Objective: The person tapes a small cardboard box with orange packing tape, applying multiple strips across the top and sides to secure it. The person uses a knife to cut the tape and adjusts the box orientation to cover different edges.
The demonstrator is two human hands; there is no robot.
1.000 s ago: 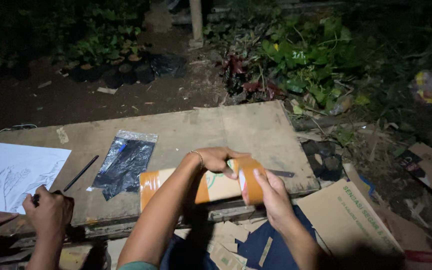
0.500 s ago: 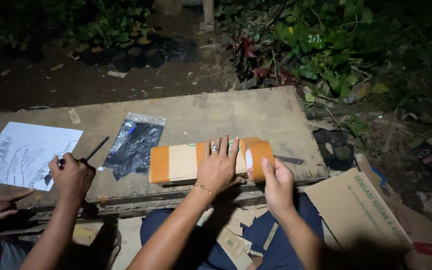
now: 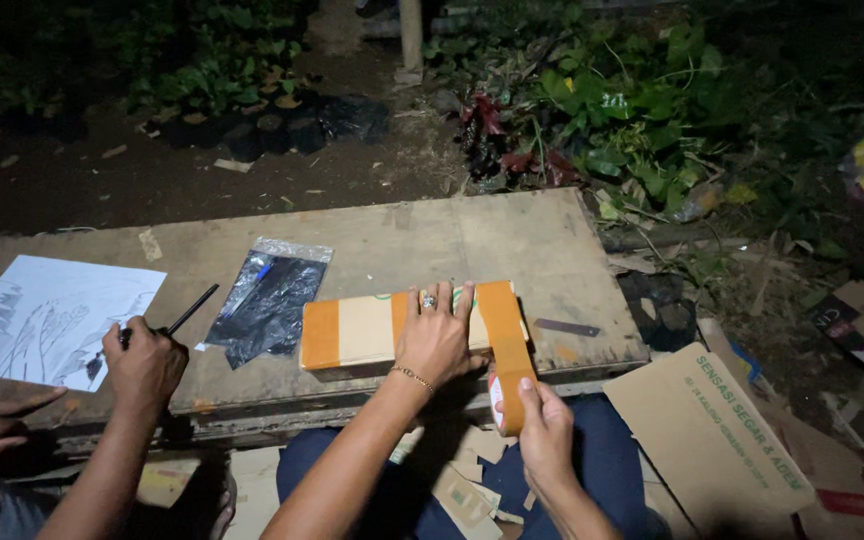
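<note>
Night scene, harsh head-mounted light on the wooden board [image 3: 472,235], surroundings falling to black, hard shadows below, sharp centre, slight edge softness

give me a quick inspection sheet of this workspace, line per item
surface: worn wooden board laid low over bare ground, lit from above
job's things: flat cardboard box on the board, banded with orange tape; tape roll off the near edge
clutter: plastic bag with dark contents, drawing sheet, dark strip, cardboard pieces on the ground
grippers: left hand pressed flat on the box; right hand holds the tape roll, strip running up over the box; a co-worker's hand grips a pencil
cables: nothing seen
surroundings: dark outdoors, leafy plants, black seedling pots, a post
</note>
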